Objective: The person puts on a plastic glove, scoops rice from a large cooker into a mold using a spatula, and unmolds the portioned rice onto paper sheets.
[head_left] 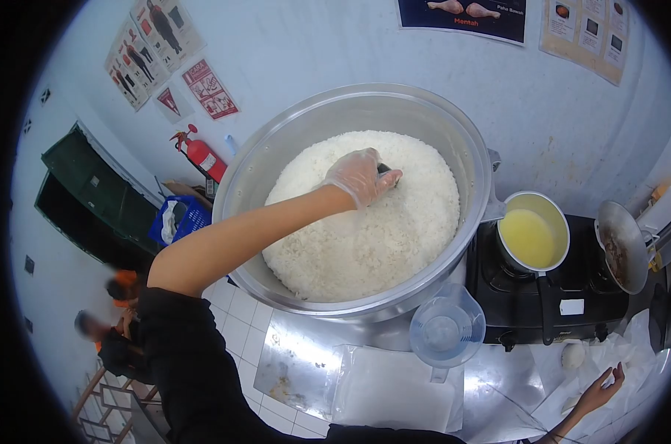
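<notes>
My left hand (359, 177), in a clear plastic glove, reaches over a big metal pot (239, 192). Cooked white rice (350, 259) fills much of the pot. The fingers are closed around a small dark object (384, 169) at the rice surface; most of it is hidden, so its kind does not show. At the lower right, my right hand (603, 389) is bare, its fingers apart and holding nothing. It is above white paper sheets (554, 377), near a round white mound (573, 356) that looks like rice.
A clear measuring jug (448, 325) stands between the pot and a black gas stove (587, 314). On the stove are a saucepan of yellow liquid (529, 237) and a wok (621, 248). Wrapped sheets (394, 388) lie on the steel counter. Other people (117, 340) are at far left.
</notes>
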`<state>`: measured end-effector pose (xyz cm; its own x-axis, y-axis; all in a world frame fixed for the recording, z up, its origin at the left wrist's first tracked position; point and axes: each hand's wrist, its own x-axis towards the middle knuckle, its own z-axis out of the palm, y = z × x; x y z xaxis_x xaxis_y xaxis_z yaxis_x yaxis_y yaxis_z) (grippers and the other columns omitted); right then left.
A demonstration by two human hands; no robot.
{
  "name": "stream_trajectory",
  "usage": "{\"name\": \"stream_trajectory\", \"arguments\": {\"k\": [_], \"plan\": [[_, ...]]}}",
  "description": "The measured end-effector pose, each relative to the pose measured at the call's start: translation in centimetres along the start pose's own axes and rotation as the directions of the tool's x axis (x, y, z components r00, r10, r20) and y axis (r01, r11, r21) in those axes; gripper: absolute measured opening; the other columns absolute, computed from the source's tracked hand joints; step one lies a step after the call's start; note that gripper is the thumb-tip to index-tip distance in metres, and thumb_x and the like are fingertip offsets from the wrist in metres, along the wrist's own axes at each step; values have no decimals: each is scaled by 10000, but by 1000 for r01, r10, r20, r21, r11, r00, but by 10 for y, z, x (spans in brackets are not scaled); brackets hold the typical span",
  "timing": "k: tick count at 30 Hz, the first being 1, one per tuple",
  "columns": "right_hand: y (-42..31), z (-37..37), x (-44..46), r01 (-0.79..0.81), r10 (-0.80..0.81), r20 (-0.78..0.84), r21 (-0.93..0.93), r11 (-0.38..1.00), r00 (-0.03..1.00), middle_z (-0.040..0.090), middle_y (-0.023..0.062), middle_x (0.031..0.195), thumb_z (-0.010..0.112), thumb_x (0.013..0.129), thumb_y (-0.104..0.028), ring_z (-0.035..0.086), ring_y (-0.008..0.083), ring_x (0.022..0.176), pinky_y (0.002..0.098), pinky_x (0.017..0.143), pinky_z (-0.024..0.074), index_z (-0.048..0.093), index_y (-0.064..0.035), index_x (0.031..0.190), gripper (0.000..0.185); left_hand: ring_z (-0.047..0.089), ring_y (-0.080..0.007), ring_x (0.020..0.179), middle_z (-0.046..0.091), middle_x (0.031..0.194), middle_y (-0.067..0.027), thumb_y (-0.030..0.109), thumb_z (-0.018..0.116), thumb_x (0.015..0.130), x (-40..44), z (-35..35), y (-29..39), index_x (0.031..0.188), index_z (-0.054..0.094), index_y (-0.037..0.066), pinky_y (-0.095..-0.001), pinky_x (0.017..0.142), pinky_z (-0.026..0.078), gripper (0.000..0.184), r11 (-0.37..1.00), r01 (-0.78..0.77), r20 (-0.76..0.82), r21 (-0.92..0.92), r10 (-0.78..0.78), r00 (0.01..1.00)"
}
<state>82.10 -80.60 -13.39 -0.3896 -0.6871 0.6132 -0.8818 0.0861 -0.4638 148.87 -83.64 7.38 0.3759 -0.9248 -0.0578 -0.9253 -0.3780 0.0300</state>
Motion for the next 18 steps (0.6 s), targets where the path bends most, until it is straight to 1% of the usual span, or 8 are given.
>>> {"name": "stream_trajectory", "arguments": {"k": [2,5,8,9,12,14,15,18], "plan": [[3,6,-1,-4,4,8,-7,1000,1000,601,123,1168,539,985,-202,568,273,1079,375,943,434,589,-78,1236,284,678,-314,816,666,818,-200,541,408,977,-3,3,-1,1041,571,-51,-374,746,545,617,998,-55,-21,16,55,998],[-2,13,0,32,-32,11,32,999,999,603,124,1164,541,984,-199,570,270,1081,376,941,435,591,-77,1232,281,672,-323,807,661,807,-205,537,416,973,-13,14,10,1004,576,-41,-399,752,537,601,988,-151,-52,-14,150,987],[-24,18,1,-36,35,22,54,998,999,606,103,1164,553,969,-161,564,241,1066,362,980,412,585,-50,1229,285,631,-396,811,634,827,-256,479,461,971,-23,19,24,948,579,-31,-464,762,488,524,974,-195,-23,-119,193,981],[-25,20,1,-21,19,21,54,998,1000,606,103,1166,554,969,-161,564,242,1066,360,979,412,586,-50,1228,284,627,-401,815,634,844,-257,474,462,971,-27,19,29,944,578,-25,-474,760,485,513,968,-216,-20,-130,215,976],[-21,23,1,25,-26,18,55,998,999,606,109,1170,552,972,-174,564,252,1079,363,969,418,587,-58,1228,283,622,-404,819,632,834,-256,484,464,966,-38,14,47,942,578,-17,-479,757,484,514,946,-295,-17,-137,296,955],[-19,20,2,54,-55,11,54,997,998,605,121,1172,547,980,-201,564,268,1102,375,953,428,587,-79,1235,286,622,-400,825,634,837,-248,490,452,971,-41,12,57,948,579,-6,-475,767,485,513,905,-408,-42,-121,406,913],[-22,18,1,30,-31,13,51,998,999,606,120,1172,547,980,-201,565,269,1101,375,955,428,588,-79,1234,285,622,-399,828,635,838,-243,493,446,973,-42,13,61,950,579,0,-473,772,485,512,879,-462,-55,-115,459,887],[-24,8,3,-15,15,5,34,999,1000,607,118,1172,546,979,-203,568,272,1099,378,959,429,591,-83,1231,283,622,-400,839,639,872,-240,484,416,989,-42,10,55,989,582,6,-465,798,487,506,855,-491,75,-166,507,859]]}}
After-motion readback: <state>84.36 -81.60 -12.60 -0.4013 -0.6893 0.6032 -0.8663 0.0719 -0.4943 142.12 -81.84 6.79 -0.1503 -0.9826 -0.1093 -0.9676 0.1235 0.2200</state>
